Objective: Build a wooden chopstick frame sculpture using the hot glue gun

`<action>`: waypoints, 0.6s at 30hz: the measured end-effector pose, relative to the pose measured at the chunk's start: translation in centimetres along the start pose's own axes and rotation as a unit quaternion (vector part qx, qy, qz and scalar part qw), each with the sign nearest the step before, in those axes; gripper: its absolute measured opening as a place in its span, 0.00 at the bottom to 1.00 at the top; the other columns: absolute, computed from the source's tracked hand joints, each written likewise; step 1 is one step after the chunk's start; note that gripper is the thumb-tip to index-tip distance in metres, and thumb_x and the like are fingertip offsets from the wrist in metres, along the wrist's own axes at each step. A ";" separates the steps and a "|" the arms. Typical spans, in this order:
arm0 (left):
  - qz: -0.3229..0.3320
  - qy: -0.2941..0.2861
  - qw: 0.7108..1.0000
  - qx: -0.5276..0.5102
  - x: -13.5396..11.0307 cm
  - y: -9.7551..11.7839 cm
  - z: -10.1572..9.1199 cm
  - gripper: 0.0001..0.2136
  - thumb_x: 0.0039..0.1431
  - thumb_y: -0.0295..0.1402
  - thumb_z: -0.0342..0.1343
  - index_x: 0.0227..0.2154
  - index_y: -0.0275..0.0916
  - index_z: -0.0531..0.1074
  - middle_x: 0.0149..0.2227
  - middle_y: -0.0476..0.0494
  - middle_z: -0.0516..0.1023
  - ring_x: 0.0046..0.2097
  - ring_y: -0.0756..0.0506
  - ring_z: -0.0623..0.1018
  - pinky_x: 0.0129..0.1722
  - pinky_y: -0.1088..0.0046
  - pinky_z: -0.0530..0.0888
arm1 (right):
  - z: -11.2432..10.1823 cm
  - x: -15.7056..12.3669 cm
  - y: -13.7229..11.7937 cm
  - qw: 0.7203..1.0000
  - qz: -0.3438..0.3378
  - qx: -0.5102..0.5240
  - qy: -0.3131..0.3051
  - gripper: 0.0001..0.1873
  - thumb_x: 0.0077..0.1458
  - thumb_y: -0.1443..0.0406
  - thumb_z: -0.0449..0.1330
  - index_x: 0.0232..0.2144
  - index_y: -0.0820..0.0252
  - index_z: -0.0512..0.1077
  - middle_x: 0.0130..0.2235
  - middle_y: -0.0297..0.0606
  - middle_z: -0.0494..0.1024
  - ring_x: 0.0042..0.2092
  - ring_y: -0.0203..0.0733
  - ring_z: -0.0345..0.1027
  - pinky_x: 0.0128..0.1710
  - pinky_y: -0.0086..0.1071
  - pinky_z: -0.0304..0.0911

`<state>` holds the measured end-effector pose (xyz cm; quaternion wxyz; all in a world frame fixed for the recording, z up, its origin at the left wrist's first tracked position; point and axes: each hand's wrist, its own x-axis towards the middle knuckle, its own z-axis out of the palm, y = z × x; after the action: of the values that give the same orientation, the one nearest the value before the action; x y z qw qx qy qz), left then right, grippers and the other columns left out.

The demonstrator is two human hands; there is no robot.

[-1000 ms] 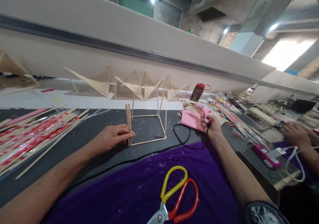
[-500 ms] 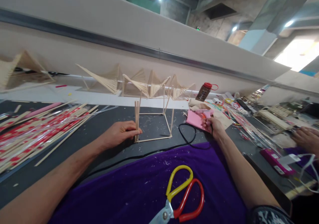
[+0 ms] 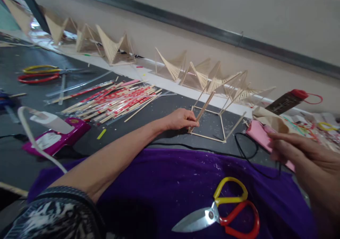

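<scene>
My left hand [image 3: 182,119] pinches several upright wooden sticks [image 3: 205,106] near their lower ends. They stand tilted at the near left corner of a square frame of thin sticks [image 3: 208,137], which has more uprights at its other corners. At the right, my right hand [image 3: 305,157] is raised and blurred, its fingers drawn together beside a pink packet [image 3: 260,134]. What those fingers hold is hidden. A black cord [image 3: 236,145] loops on the table and runs up under this hand. Scissors [image 3: 211,216] with one yellow and one red handle lie on a purple cloth [image 3: 159,182].
Packs of wooden sticks [image 3: 127,102] lie left of my arm. Behind stand several twisted stick models [image 3: 172,67] along the wall. A magenta power strip [image 3: 57,136] with a white plug is at the left, other scissors [image 3: 39,74] beyond. A red-capped bottle [image 3: 285,102] leans at right.
The view has swung left, so the packs and power strip at left show more. My right hand has come back from over the pink packet, closer to me. The left hand still pinches the sticks.
</scene>
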<state>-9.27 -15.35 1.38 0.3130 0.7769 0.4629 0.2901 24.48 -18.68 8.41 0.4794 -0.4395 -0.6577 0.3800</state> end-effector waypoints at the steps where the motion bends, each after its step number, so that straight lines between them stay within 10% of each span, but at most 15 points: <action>1: 0.003 -0.002 1.000 0.000 0.0 -0.1 0.1 0.14 0.58 0.38 0.55 0.25 0.34 0.78 0.29 0.46 0.74 0.30 0.52 0.72 0.33 0.76 0.66 | 1.7 -0.1 -0.6 0.993 -0.041 -0.104 -0.036 0.10 0.51 0.64 0.66 0.38 0.50 0.80 0.29 0.38 0.78 0.27 0.36 0.67 0.22 0.28 0.64; 4: 0.009 -0.006 1.000 0.001 0.1 -0.2 0.1 0.13 0.58 0.37 0.55 0.28 0.34 0.79 0.31 0.44 0.75 0.32 0.51 0.73 0.35 0.75 0.66 | 6.7 1.7 -0.4 0.972 -0.066 -0.156 -0.165 0.14 0.53 0.59 0.63 0.42 0.52 0.78 0.30 0.35 0.78 0.27 0.36 0.68 0.24 0.30 0.63; 9: 0.023 -0.014 1.000 -0.006 0.2 -0.3 0.0 0.13 0.58 0.37 0.56 0.27 0.33 0.79 0.27 0.46 0.74 0.31 0.51 0.72 0.34 0.74 0.65 | 12.6 6.7 3.1 0.971 -0.049 -0.110 -0.208 0.22 0.50 0.57 0.64 0.47 0.59 0.74 0.36 0.37 0.77 0.30 0.35 0.69 0.26 0.29 0.62; 18: -0.005 -0.017 0.999 -0.035 0.2 -0.6 0.0 0.11 0.54 0.29 0.54 0.34 0.34 0.81 0.29 0.48 0.76 0.30 0.51 0.71 0.33 0.74 0.65 | 15.9 7.4 4.0 0.950 -0.181 -0.129 -0.218 0.07 0.55 0.63 0.60 0.32 0.58 0.78 0.34 0.36 0.77 0.35 0.37 0.69 0.34 0.31 0.62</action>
<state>-9.52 -14.96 0.98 0.3488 0.7681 0.4508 0.2918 8.89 -11.68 2.88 0.3244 -0.2779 -0.8578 0.2858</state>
